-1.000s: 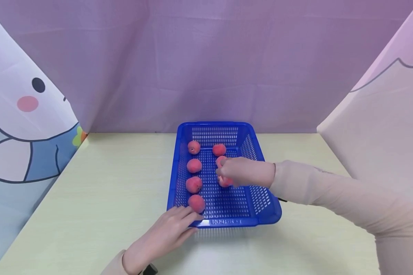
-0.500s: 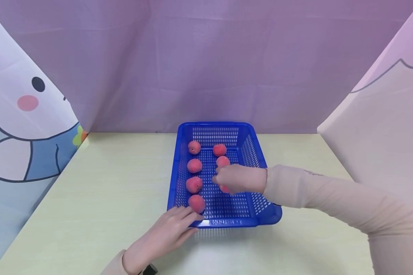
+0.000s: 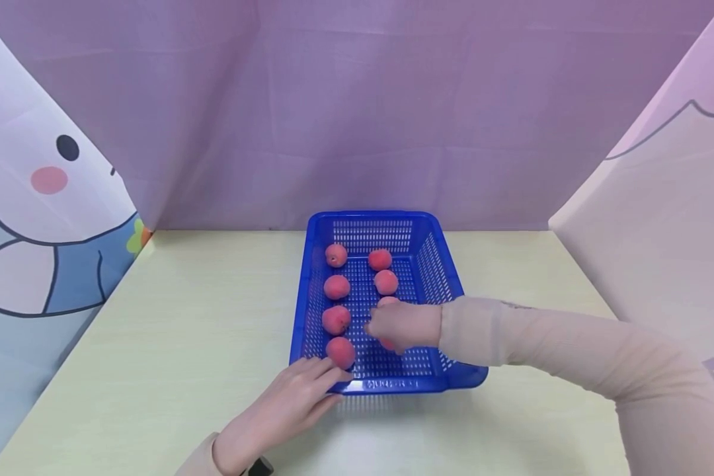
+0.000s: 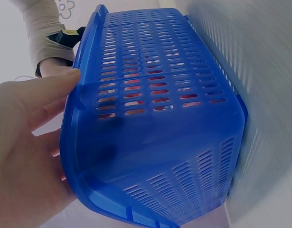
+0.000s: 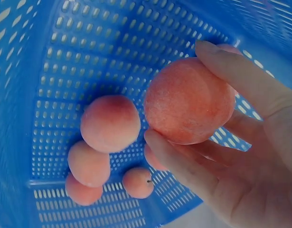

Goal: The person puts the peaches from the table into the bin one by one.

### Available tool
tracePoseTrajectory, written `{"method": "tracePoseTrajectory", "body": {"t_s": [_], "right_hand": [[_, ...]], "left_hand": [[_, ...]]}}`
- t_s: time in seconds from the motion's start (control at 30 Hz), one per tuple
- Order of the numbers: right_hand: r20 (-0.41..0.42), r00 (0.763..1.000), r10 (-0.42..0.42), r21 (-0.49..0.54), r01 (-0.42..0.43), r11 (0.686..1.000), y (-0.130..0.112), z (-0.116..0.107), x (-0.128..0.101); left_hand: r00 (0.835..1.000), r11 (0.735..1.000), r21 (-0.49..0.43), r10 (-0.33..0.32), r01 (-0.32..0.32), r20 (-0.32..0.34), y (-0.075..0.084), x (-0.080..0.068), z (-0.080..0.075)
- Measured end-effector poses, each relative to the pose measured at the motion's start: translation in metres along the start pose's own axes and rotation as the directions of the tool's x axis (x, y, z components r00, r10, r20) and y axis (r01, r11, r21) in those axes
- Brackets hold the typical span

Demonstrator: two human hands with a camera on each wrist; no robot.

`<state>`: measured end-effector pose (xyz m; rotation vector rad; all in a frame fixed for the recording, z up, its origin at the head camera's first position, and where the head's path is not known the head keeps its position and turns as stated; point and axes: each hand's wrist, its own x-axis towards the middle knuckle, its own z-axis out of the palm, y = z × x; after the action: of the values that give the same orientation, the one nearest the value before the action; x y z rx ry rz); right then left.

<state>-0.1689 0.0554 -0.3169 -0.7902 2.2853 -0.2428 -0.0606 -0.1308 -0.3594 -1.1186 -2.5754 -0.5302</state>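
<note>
A blue plastic basket (image 3: 387, 385) with slotted walls holds several pinkish-red peaches (image 3: 336, 320). My right hand (image 3: 401, 324) is inside it, toward the near end of the right-hand row. Thumb and fingers grip a peach (image 5: 188, 100), seen large in the right wrist view and partly covered by the hand in the head view. Just beyond the hand lies another peach (image 3: 388, 301). At the basket's near left corner, my left hand (image 3: 291, 396) holds the rim; its thumb (image 4: 65, 83) presses outside while the other fingers reach over to the inside.
The left row of peaches runs along the basket's left wall, its nearest peach (image 3: 340, 353) right by my left fingertips. A pale table (image 3: 214, 317) lies under the basket. Behind stands a purple cloth backdrop (image 3: 357, 119), with printed cloth at both sides.
My right hand has moved toward the basket's near end with the peach it holds, uncovering peaches of the right row behind it. The left hand stays on the rim.
</note>
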Motion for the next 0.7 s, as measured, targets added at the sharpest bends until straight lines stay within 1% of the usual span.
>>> {"method": "tracePoseTrajectory", "body": {"t_s": [0.03,0.07,0.1,0.13,0.17,0.23,0.3,0.37,0.4,0.43,0.47,0.53,0.63,0.67,0.7], "right_hand": [[0.006,0.999,0.035,0.158,-0.035,0.987,0.001,0.001,0.0],[0.016,0.997,0.07,0.306,-0.071,0.949,0.002,0.003,-0.001],[0.024,0.993,0.115,0.451,-0.113,0.885,0.003,0.004,-0.001],[0.039,0.991,0.126,0.51,-0.128,0.85,0.003,0.005,-0.002],[0.051,0.988,0.146,0.574,-0.149,0.806,0.003,0.006,-0.002],[0.07,0.984,0.162,0.62,-0.17,0.766,0.003,0.006,-0.003],[0.079,0.981,0.175,0.623,-0.186,0.759,0.003,0.007,-0.003],[0.082,0.98,0.182,0.607,-0.194,0.771,0.004,0.007,-0.004],[0.085,0.979,0.187,0.604,-0.2,0.771,0.004,0.007,-0.004],[0.08,0.979,0.188,0.594,-0.198,0.78,0.003,0.008,-0.004],[0.08,0.978,0.194,0.593,-0.203,0.779,0.003,0.008,-0.004],[0.079,0.972,0.223,0.601,-0.225,0.767,0.002,0.01,-0.004],[0.075,0.961,0.268,0.627,-0.254,0.736,0.002,0.012,-0.003],[0.08,0.955,0.286,0.638,-0.27,0.722,0.002,0.013,-0.003],[0.076,0.953,0.294,0.637,-0.273,0.72,0.002,0.014,-0.002]], "left_hand": [[1.0,1.0,0.001,0.002,-0.002,-0.004,0.0,0.0,0.0],[1.0,1.0,0.003,0.004,-0.004,-0.007,0.0,0.0,0.0],[1.0,1.0,0.005,0.007,-0.007,-0.011,0.0,0.0,0.0],[1.0,1.0,0.009,0.012,-0.012,-0.017,0.0,0.0,0.0],[1.0,1.0,0.012,0.016,-0.015,-0.023,-0.001,0.0,0.001],[0.999,1.0,0.018,0.023,-0.022,-0.032,-0.001,0.0,0.001],[0.999,0.999,0.022,0.027,-0.026,-0.036,-0.001,0.0,0.001],[0.999,0.999,0.021,0.026,-0.026,-0.036,-0.001,0.0,0.001],[0.999,1.0,0.02,0.025,-0.024,-0.034,-0.001,0.0,0.001],[0.999,1.0,0.02,0.023,-0.023,-0.032,-0.001,0.0,0.001],[0.999,1.0,0.018,0.021,-0.021,-0.03,-0.001,0.0,0.001],[0.999,1.0,0.017,0.018,-0.018,-0.026,-0.001,0.0,0.001],[1.0,1.0,0.02,0.018,-0.018,-0.025,-0.001,0.0,0.0],[0.999,1.0,0.02,0.019,-0.018,-0.026,-0.001,0.0,0.0],[1.0,1.0,0.02,0.018,-0.018,-0.025,-0.001,0.0,0.0]]}}
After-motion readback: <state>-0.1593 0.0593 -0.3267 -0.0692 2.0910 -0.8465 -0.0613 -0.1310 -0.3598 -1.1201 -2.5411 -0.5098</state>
